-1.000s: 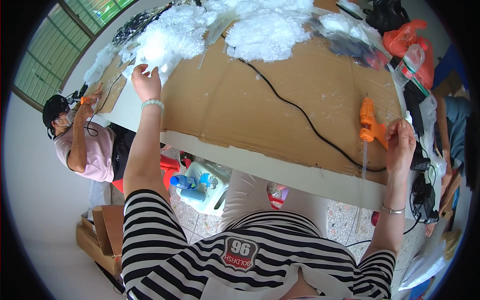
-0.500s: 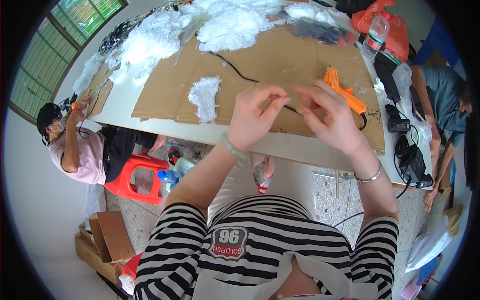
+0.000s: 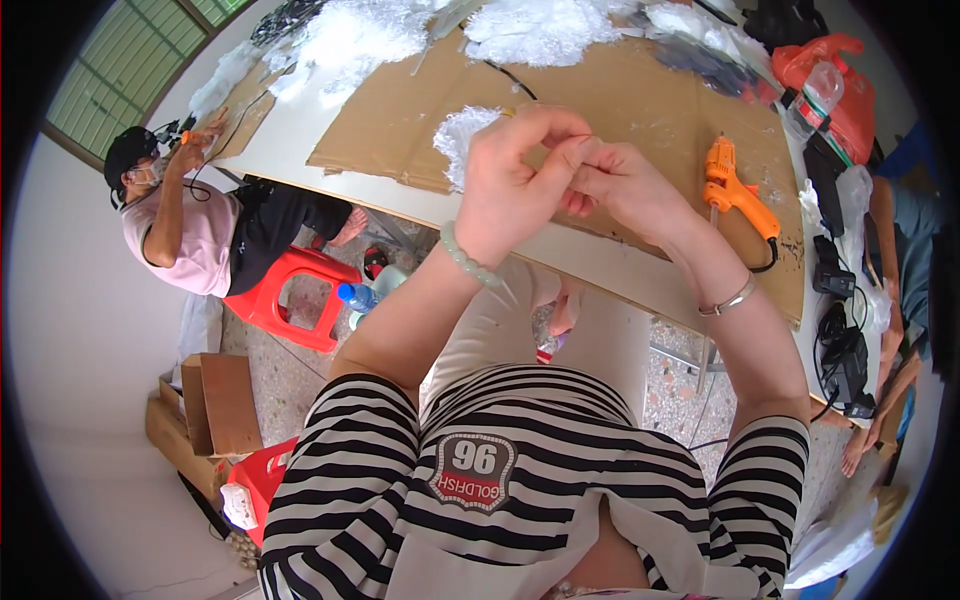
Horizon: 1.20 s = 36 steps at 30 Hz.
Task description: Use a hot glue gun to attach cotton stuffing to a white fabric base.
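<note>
My left hand [image 3: 522, 172], with a pale bead bracelet at the wrist, is closed in a pinch above the front part of the cardboard sheet [image 3: 400, 120]. Fingertip to fingertip with it, my right hand [image 3: 632, 188] is pinched too; a metal bangle circles that wrist. Whatever lies between the fingers is too small or hidden to make out. A white fringed piece [image 3: 462, 140] lies on the cardboard, partly covered by my left hand. To the right of my right hand, an orange hot glue gun [image 3: 738, 192] rests on the cardboard with its cord trailing.
Heaps of white shiny fringe [image 3: 545, 32] cover the table's far side. A clear bottle [image 3: 822, 90] and a red plastic bag [image 3: 850, 110] stand at the far right, above black power adapters [image 3: 842, 350]. A co-worker [image 3: 185, 215] sits left on a red stool [image 3: 290, 300]; another person [image 3: 910, 240] is at right.
My hands, apart before with fingers loosely curled, have come together at the fingertips. The view has shifted, so the table and glue gun appear further right and the far heaps higher.
</note>
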Each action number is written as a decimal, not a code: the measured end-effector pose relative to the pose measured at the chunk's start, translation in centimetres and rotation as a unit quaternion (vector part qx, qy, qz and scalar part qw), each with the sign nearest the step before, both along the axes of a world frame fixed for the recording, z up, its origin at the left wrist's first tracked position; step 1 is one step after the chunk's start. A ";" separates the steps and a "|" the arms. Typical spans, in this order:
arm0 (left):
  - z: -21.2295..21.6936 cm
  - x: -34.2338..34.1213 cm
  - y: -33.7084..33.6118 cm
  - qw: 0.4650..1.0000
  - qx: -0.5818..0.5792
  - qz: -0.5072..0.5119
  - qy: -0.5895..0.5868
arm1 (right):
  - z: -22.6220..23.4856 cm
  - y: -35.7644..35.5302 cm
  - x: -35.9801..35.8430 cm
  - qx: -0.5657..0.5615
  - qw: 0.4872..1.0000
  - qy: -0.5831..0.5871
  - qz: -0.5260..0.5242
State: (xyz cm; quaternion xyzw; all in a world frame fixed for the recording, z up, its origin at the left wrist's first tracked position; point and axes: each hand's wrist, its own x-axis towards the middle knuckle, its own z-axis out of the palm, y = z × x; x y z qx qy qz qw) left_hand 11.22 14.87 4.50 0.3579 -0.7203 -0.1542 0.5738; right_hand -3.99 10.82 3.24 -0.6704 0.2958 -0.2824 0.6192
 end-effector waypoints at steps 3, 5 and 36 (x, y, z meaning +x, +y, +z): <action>-0.3 2.4 -0.3 0.997 -0.009 0.013 0.074 | -0.5 -0.4 -0.1 -0.031 0.999 0.041 -0.002; 0.0 4.0 0.3 0.985 0.042 0.009 0.165 | -0.7 -0.5 -0.3 -0.032 0.997 0.055 -0.045; -0.9 13.3 -9.4 0.895 0.259 0.093 -0.350 | -0.4 -3.3 1.3 -0.088 0.994 0.028 -0.063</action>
